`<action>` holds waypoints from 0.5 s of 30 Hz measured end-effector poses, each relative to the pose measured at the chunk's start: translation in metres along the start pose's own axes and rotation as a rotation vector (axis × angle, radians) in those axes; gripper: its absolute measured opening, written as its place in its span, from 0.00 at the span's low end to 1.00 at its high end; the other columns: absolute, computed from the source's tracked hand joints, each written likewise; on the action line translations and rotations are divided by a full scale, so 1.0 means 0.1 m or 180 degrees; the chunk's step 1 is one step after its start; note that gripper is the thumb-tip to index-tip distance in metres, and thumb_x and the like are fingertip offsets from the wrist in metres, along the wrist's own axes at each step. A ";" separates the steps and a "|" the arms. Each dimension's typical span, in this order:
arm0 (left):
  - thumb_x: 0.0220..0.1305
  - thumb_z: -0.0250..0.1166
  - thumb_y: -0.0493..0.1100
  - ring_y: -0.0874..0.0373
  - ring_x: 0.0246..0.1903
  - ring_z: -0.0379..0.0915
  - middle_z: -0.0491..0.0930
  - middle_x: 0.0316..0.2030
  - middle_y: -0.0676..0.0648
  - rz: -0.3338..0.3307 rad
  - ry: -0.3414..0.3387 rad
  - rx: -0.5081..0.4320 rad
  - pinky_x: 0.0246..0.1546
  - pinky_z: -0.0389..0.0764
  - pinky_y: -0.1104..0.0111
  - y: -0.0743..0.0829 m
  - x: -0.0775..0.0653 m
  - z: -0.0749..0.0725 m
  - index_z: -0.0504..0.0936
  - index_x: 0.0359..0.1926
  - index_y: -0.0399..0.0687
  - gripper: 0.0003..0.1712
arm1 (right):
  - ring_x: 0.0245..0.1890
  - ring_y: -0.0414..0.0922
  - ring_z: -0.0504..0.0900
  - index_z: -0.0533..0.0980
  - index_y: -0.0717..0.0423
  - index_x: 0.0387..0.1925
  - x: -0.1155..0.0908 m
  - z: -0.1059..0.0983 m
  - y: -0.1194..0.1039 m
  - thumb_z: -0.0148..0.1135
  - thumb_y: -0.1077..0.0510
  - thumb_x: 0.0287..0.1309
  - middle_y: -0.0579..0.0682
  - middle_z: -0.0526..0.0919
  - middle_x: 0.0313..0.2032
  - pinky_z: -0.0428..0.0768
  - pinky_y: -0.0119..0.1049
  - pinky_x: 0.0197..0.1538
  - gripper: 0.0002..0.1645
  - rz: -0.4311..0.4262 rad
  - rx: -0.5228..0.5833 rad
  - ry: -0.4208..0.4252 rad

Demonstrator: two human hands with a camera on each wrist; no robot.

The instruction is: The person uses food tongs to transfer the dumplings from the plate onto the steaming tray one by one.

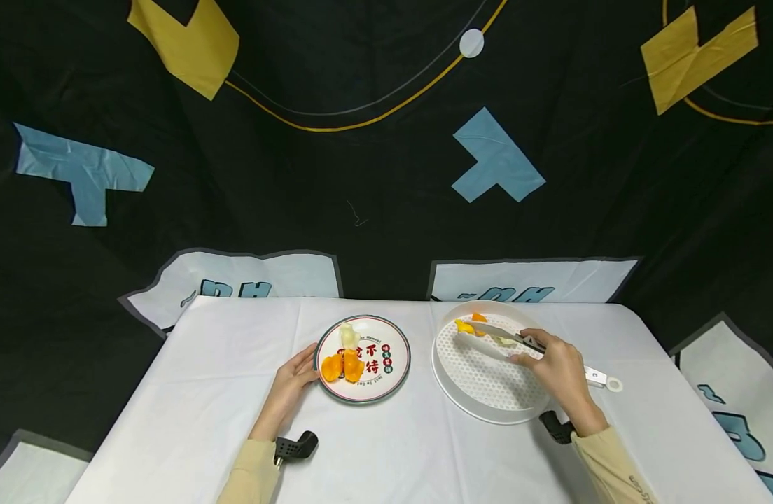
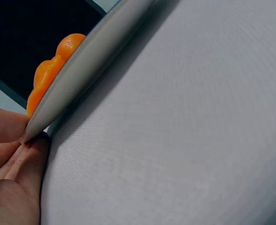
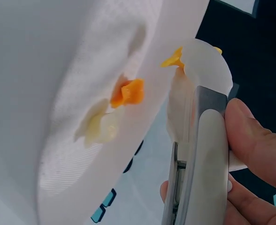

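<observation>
"Picking with tongs looks like the step in hand, doesn't it?"

"I'd say so. The right hand grips the white-and-grey tongs, and a small yellow piece is caught at their tips, above the round white basin with a dotted floor, right of centre near the far edge of the bench."

"And the left hand?"

"Thumb over, fingers under the left rim of the round white plate with red lettering, also toward the far edge. Two glossy orange pieces and a pale yellow lump lie on it."

"What does the next move call for?"

"A steady squeeze, I think, and height enough for the basin's raised wall, which stands between tongs and plate."

"Anything else about?"

"An orange chunk and a creamy, translucent piece on the basin floor; a black curtain behind the bench."
</observation>
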State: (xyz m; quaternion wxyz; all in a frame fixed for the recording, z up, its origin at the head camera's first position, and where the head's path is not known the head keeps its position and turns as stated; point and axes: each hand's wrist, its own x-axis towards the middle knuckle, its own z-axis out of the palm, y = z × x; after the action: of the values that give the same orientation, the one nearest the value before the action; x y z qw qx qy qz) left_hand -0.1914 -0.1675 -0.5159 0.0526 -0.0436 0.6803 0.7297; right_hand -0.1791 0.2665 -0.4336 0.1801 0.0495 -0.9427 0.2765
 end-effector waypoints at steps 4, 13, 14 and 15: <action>0.62 0.51 0.25 0.43 0.68 0.52 0.54 0.69 0.30 0.0018 -0.0021 -0.0024 0.63 0.63 0.66 -0.01 0.00 0.00 0.53 0.70 0.28 0.35 | 0.35 0.58 0.81 0.79 0.66 0.46 0.01 0.06 0.03 0.76 0.58 0.41 0.63 0.83 0.41 0.77 0.53 0.34 0.28 0.0050 -0.0023 -0.0012; 0.61 0.50 0.24 0.43 0.68 0.52 0.53 0.69 0.30 -0.0004 -0.0020 -0.0088 0.63 0.63 0.66 -0.01 0.01 0.00 0.53 0.70 0.27 0.35 | 0.33 0.59 0.81 0.80 0.66 0.46 0.02 0.14 0.06 0.76 0.56 0.42 0.64 0.83 0.43 0.77 0.54 0.34 0.28 0.0121 -0.0067 -0.0131; 0.61 0.50 0.24 0.43 0.68 0.52 0.53 0.69 0.30 0.0002 -0.0016 -0.0088 0.63 0.63 0.66 -0.01 0.01 0.00 0.53 0.70 0.27 0.35 | 0.34 0.59 0.81 0.80 0.66 0.46 0.03 0.15 0.06 0.76 0.56 0.42 0.64 0.83 0.43 0.77 0.54 0.34 0.28 0.0123 -0.0075 -0.0134; 0.61 0.50 0.24 0.43 0.68 0.52 0.54 0.69 0.30 -0.0003 -0.0005 -0.0084 0.63 0.63 0.66 -0.01 0.01 0.00 0.53 0.70 0.27 0.35 | 0.34 0.59 0.81 0.80 0.66 0.46 0.03 0.16 0.06 0.76 0.56 0.42 0.64 0.83 0.43 0.76 0.54 0.34 0.28 0.0128 -0.0079 -0.0139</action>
State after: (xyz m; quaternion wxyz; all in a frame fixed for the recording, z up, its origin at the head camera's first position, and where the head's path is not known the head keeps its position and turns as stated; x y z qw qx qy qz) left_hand -0.1921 -0.1675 -0.5167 0.0530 -0.0440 0.6705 0.7387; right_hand -0.1881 0.2627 -0.4482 0.1544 0.0344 -0.9505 0.2673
